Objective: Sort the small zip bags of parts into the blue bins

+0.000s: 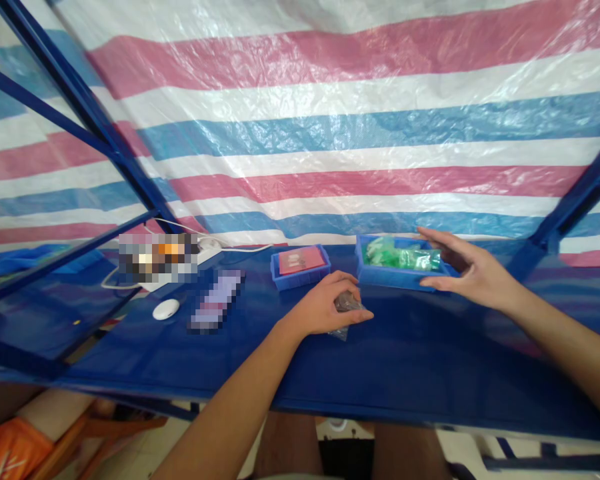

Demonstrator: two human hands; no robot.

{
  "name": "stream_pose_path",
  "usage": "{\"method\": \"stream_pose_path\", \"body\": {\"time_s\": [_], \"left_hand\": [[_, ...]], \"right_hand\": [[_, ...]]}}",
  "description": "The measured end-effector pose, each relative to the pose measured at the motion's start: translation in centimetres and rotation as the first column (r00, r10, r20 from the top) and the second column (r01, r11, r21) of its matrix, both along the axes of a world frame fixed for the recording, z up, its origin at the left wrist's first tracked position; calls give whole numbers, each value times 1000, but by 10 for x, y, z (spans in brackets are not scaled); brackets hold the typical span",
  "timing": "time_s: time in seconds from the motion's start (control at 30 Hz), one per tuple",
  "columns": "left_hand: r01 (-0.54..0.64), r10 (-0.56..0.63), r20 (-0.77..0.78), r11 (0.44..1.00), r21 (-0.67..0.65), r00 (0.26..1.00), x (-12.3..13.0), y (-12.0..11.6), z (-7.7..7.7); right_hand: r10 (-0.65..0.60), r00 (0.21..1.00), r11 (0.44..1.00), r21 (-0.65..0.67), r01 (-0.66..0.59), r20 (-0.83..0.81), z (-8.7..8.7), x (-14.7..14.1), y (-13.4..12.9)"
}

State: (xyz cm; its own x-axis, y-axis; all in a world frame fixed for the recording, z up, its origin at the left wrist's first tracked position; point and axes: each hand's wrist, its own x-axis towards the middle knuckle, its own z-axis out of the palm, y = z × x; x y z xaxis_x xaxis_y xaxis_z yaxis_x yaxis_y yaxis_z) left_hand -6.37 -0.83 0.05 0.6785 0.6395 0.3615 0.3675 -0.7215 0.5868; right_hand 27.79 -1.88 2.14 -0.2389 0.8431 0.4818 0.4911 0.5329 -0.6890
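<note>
A crumpled, see-through packet (341, 333) is grasped in the left hand (333, 305), fingers curled over it and thumb along its side. It is held at mid-width of the blue tabletop (380, 367), between front and back edges, just in front of the gap between two bins; whether the tabletop is touched by it cannot be told. The right hand (473, 267) is released, fingers spread and thumb apart, at the right end of the larger blue bin (390, 277) (contact with the rim cannot be made out). Green and clear packets (395, 255) are heaped in that bin, which is set near the back edge. To its left, also near the back edge, the smaller blue bin (300, 282) is placed, with a flat pinkish-red item (301, 260) laid in it. Toward the left edge, a pixelated flat object (217, 300) is seen lying aslant, with a white rounded object (166, 309) beside it. At the back left corner, a white strip (210, 257) is partly covered by pixelation, and white cable (250, 249) is strung along the back edge. Striped sheeting (355, 73) is hung behind.
</note>
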Motion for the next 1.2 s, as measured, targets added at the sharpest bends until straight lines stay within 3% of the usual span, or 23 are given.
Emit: {"method": "stream_pose_path", "body": {"time_s": [0.27, 0.4, 0.73, 1.2], "left_hand": [[27, -25, -62, 999, 40, 998, 0, 1, 5], [16, -13, -57, 999, 37, 998, 0, 1, 5], [-16, 17, -8, 999, 38, 1000, 0, 2, 1], [-24, 24, -59, 1000, 12, 998, 3, 1, 6]], "right_hand": [[84, 996, 990, -114, -85, -14, -5, 7, 6], [129, 986, 976, -164, -145, -105, -10, 9, 8], [279, 915, 936, -131, -327, -290, -4, 12, 12], [217, 893, 944, -149, -295, -394, 4, 13, 10]]}}
